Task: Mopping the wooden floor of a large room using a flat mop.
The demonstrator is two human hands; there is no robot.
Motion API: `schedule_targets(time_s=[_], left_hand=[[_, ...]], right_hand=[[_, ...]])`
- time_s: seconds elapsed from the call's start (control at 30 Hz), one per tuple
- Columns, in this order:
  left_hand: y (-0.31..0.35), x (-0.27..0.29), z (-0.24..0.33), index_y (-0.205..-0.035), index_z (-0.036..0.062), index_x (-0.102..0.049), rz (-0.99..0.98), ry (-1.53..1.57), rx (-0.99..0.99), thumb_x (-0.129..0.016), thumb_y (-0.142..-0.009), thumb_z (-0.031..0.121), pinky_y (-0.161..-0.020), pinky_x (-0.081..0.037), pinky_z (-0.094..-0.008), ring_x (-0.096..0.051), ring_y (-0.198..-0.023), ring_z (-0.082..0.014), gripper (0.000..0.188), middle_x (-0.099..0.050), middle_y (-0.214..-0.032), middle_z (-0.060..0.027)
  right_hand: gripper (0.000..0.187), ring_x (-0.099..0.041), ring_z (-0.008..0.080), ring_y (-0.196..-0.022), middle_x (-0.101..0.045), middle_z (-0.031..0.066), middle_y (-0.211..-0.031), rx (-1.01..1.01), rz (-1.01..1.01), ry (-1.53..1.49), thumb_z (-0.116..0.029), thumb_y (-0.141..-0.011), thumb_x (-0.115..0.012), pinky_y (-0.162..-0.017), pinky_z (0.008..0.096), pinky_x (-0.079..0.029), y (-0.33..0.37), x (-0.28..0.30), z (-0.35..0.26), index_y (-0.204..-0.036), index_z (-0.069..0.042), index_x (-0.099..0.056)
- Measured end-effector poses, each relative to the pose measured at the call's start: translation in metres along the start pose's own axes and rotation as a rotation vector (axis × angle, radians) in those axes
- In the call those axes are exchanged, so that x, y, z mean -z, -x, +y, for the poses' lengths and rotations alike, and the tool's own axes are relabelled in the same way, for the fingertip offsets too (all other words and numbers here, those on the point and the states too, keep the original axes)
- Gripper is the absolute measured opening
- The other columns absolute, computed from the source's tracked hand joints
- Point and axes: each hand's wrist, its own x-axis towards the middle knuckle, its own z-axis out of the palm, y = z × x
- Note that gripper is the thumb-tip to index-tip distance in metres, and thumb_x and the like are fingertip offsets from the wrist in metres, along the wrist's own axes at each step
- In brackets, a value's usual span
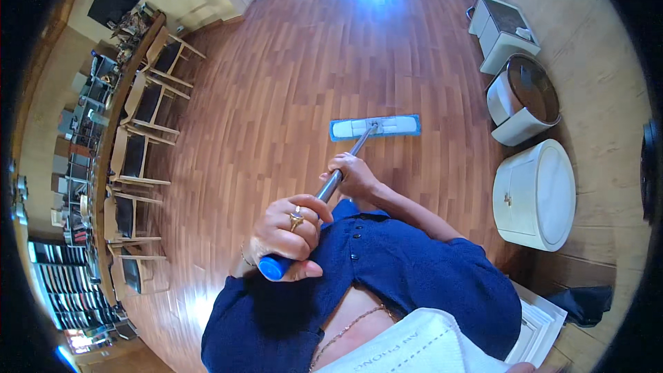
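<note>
Both my hands are wrapped round the metal pole of a flat mop (351, 155). My left hand (290, 231), with rings on its fingers, grips the top end just above the blue end cap (273, 267). Farther down the pole, my right hand (353, 176) is closed around it. The pole slants away from me to the wide mop head (399, 125), which lies flat on the wooden floor (276, 83). A white plate tops the head, and a blue fringe shows around its edges.
Along the left, several wooden chairs (141, 155) with dark seats stand at a long counter (103, 166) crowded with things. To the right are a round white cabinet (532, 197), a round brown-topped table (535, 90) and a white cabinet (507, 27). Bright light reflects at the far end.
</note>
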Motion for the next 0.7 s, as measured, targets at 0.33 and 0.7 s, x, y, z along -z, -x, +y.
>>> schedule_targets(time_s=[0.33,0.7], left_hand=[[-0.01,0.028,-0.125,-0.064,0.011,-0.049,0.034,-0.191,0.168,-0.074,-0.076,0.015,-0.089,-0.044,-0.0449,-0.063,-0.071,-0.022,0.027,-0.058,-0.066,-0.0029],[-0.014,0.069,-0.326,-0.084,0.0137,-0.062,0.026,-0.521,0.358,-0.075,-0.077,0.028,-0.107,-0.025,-0.0509,-0.056,-0.12,-0.0256,0.021,-0.067,-0.108,-0.0042]], right_hand=[[0.028,-0.06,0.0295,-0.077,-0.058,0.0076,-0.071,0.029,0.078,0.207,-0.033,-0.077,-0.069,-0.06,0.0428,-0.047,-0.093,0.021,0.136,-0.064,-0.012,-0.056],[0.021,-0.05,0.0242,-0.121,-0.057,0.0024,-0.12,-0.285,-0.301,0.551,-0.02,-0.077,-0.065,-0.093,0.0399,-0.048,-0.229,0.085,0.304,-0.098,-0.019,-0.062]])
